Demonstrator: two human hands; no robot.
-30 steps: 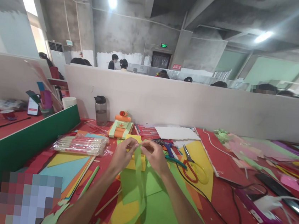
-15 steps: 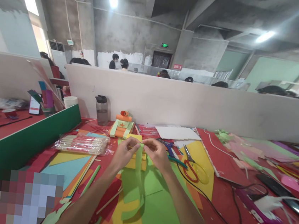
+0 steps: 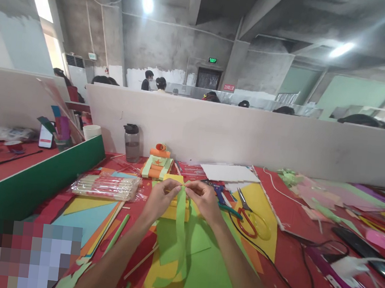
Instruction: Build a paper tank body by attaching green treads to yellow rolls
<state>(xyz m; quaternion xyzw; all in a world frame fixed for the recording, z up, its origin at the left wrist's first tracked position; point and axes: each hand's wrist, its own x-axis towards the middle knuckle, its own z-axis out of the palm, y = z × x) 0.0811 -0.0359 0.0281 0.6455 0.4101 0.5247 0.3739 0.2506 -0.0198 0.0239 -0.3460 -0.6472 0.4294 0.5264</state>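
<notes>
A long light-green paper strip hangs down from between my two hands, its lower end curling over the green and yellow sheets. My left hand and my right hand pinch its upper end, fingertips nearly meeting. Partly hidden behind the hands is a yellow paper model with rolled parts. Beyond them stands an orange and pale-green paper model with a star on it. Green paper sheets lie beneath the strip.
To the right lie scissors, teal-handled pliers, a black cable and a purple power strip. On the left are wrapped sticks, coloured paper and a green divider. A bottle stands by the white partition.
The strip's upper end, bent over at the fingertips before, now sits more tightly between them. Its lower end has shifted slightly. Both hands stay almost in place.
</notes>
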